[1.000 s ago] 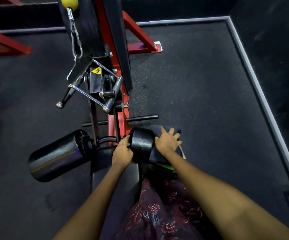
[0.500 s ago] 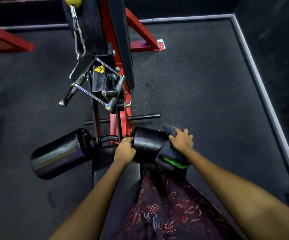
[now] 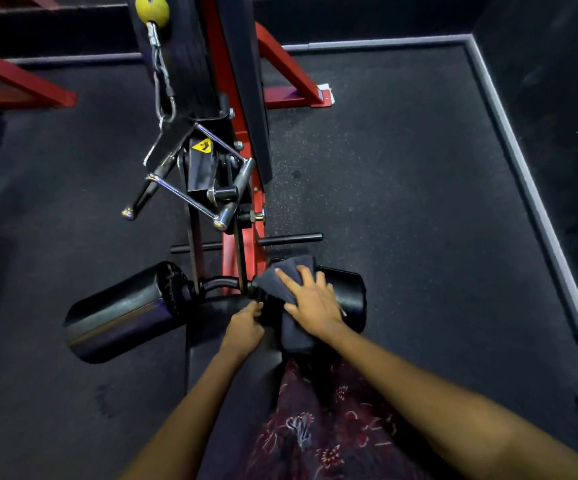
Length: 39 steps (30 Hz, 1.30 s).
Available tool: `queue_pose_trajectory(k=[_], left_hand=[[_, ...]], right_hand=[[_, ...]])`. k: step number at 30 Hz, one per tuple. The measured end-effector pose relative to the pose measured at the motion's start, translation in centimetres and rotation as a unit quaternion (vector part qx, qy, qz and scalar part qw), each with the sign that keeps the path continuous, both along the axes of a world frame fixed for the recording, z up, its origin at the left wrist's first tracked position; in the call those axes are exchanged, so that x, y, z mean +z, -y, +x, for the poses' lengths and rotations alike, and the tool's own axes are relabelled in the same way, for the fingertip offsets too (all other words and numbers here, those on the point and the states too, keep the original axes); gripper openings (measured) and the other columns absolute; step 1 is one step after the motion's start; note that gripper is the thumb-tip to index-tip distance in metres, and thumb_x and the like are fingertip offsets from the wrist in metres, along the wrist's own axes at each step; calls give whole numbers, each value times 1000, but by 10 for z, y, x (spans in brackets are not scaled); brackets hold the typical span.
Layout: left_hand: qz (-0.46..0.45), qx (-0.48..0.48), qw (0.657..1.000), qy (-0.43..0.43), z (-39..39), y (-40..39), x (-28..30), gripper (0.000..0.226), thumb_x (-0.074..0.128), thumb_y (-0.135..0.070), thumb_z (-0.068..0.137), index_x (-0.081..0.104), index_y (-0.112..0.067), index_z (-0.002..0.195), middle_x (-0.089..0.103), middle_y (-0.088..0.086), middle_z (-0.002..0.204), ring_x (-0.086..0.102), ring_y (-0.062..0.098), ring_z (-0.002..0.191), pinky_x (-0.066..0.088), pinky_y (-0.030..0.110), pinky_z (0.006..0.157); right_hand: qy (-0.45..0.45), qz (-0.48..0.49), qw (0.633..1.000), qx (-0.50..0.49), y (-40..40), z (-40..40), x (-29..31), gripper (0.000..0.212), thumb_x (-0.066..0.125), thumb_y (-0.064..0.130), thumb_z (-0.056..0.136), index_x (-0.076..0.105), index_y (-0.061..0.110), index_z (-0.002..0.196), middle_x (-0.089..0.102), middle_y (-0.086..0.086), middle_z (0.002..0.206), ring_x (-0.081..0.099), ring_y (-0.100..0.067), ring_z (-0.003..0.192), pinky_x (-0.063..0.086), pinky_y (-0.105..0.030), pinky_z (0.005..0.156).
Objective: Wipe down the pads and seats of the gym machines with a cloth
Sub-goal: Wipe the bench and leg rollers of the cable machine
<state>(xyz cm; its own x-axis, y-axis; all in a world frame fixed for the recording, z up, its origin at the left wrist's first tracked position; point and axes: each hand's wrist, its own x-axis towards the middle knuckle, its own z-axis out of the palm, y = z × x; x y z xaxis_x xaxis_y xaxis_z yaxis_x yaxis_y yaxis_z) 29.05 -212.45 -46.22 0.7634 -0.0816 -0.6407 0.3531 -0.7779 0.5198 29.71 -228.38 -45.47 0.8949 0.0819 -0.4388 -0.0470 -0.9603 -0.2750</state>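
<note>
Two black roller pads stick out from the red machine frame above a black seat [image 3: 218,358]. My right hand [image 3: 311,299] lies flat with spread fingers on a dark grey cloth [image 3: 289,275], pressing it onto the inner part of the right roller pad [image 3: 348,294]. The cloth drapes over the pad's top and down its near side. My left hand [image 3: 244,329] has its fingers curled at the pad's inner end, beside the axle. The left roller pad [image 3: 124,311] is bare and shiny.
A chrome cable handle [image 3: 194,188] hangs from a chain and a yellow ball stopper [image 3: 152,8] in front of the upright. A black foot bar [image 3: 289,239] crosses the frame. Red frame legs [image 3: 291,77] rest on the dark rubber floor; a grey border strip [image 3: 523,174] runs on the right.
My right hand slid the cloth from the right pad's outer end back toward the frame, onto its inner top. My left hand stayed at the pad's inner end.
</note>
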Motion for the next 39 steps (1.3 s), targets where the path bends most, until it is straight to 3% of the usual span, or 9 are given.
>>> queue_pose_trajectory(k=[2,6,10,14,18,21,30,34,39], left_hand=[[12,-12,1000,-20,6,-1,3,43,48,7,82,55,1,124,62,17,121,56,30,117,39,26,93],[53,-22,998,2,20,12,12,30,55,-13,89,55,-2,117,53,17,122,53,33,113,40,35,93],[48,-35,996,60,33,30,17,41,56,-14,89,48,-2,127,45,17,130,46,34,120,37,39,100],[27,-31,998,47,44,44,18,54,51,-7,89,38,-3,141,42,17,144,39,32,132,30,35,109],[25,-10,999,43,49,45,15,41,47,-12,93,46,-6,133,54,19,133,48,36,122,39,40,100],[37,-34,997,53,49,41,17,50,51,-9,89,45,-6,138,51,18,138,46,33,127,35,35,105],[65,-25,993,94,34,38,17,61,49,2,80,45,-7,140,53,24,130,47,35,123,28,30,106],[56,-8,993,103,27,33,15,59,47,6,78,50,-5,137,56,23,125,48,37,120,30,32,105],[35,18,993,112,12,25,9,54,45,10,78,56,-3,130,59,25,119,52,38,115,36,35,101]], right_hand=[[-17,-15,999,-39,28,-6,-5,71,54,43,90,14,43,149,24,-6,149,35,-34,122,39,-44,95],[-53,6,971,-233,74,-9,-8,62,51,41,93,25,36,149,27,-11,146,34,-39,124,39,-46,98],[-121,-9,933,-338,66,26,-7,50,48,44,93,42,30,141,30,-12,143,32,-40,126,34,-49,101],[-123,26,954,-271,13,59,-1,49,49,47,92,47,30,137,33,-10,142,34,-39,126,34,-46,101],[-75,58,984,-151,-10,44,4,59,55,38,90,33,36,145,30,-12,143,32,-40,127,35,-47,100],[-56,37,993,-102,21,20,-1,66,55,42,90,24,40,148,30,-9,143,36,-39,122,40,-44,96],[-121,3,956,-269,96,13,-6,52,53,41,92,39,35,142,32,-12,143,32,-41,128,34,-49,103],[-127,-13,962,-243,58,40,1,45,53,41,92,45,35,136,31,-10,144,30,-39,129,31,-49,103],[-74,11,984,-163,6,42,6,56,54,38,91,35,34,143,31,-11,143,30,-39,128,33,-51,101]])
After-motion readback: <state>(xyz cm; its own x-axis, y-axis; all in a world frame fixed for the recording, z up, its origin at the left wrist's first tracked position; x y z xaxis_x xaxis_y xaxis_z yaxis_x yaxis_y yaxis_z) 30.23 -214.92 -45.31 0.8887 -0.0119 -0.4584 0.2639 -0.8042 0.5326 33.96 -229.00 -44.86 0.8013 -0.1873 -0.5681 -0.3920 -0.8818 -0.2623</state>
